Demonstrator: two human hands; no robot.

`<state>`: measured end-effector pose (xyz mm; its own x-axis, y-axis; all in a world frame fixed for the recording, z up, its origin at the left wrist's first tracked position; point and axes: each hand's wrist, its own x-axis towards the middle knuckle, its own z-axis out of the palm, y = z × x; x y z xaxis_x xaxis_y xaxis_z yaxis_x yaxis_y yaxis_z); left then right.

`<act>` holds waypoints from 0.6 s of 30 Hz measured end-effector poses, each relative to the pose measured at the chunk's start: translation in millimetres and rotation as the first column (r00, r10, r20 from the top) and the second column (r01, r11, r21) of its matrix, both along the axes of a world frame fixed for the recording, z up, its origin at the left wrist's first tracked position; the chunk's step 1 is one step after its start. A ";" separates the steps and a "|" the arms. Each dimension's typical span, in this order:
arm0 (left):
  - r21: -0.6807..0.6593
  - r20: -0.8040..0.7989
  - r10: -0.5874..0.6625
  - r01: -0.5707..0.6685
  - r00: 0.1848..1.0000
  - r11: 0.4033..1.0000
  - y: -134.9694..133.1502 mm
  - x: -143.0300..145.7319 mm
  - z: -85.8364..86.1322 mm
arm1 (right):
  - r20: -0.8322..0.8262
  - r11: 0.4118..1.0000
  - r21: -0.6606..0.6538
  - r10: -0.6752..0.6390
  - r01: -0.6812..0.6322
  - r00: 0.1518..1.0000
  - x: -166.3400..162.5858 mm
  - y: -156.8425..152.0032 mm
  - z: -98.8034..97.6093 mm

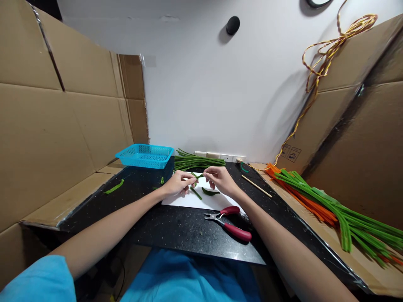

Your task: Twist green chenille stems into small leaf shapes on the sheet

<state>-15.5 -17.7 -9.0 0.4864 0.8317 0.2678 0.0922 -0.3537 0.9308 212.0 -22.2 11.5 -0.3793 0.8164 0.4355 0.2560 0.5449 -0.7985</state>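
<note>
My left hand point(180, 183) and my right hand point(220, 178) meet over a white sheet point(189, 200) on the black tabletop point(176, 228). Both pinch a thin green pipe cleaner piece point(197, 175) stretched between their fingertips. Two short green pieces point(210, 192) lie on the sheet just below the hands. Red-handled pliers point(229, 221) rest on the table in front of my right forearm.
A blue mesh basket point(145, 155) stands at the back left, a bundle of green pipe cleaners point(197, 161) beside it. More green and orange pipe cleaners point(333, 205) lie on cardboard at right. A wooden stick point(256, 186) lies near them. Cardboard walls flank both sides.
</note>
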 end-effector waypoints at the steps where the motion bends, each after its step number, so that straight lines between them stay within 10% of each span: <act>1: 0.013 -0.007 0.009 -0.009 1.000 1.000 -0.2 0.3 -0.1 | 0.008 1.000 0.008 -0.002 0.002 1.000 -0.6 -0.6 0.1; 18: 0.040 -0.010 0.013 -0.013 1.000 0.999 -6.1 3.3 5.1 | -0.168 0.967 -0.224 0.082 -0.120 0.982 -5.8 -6.2 2.0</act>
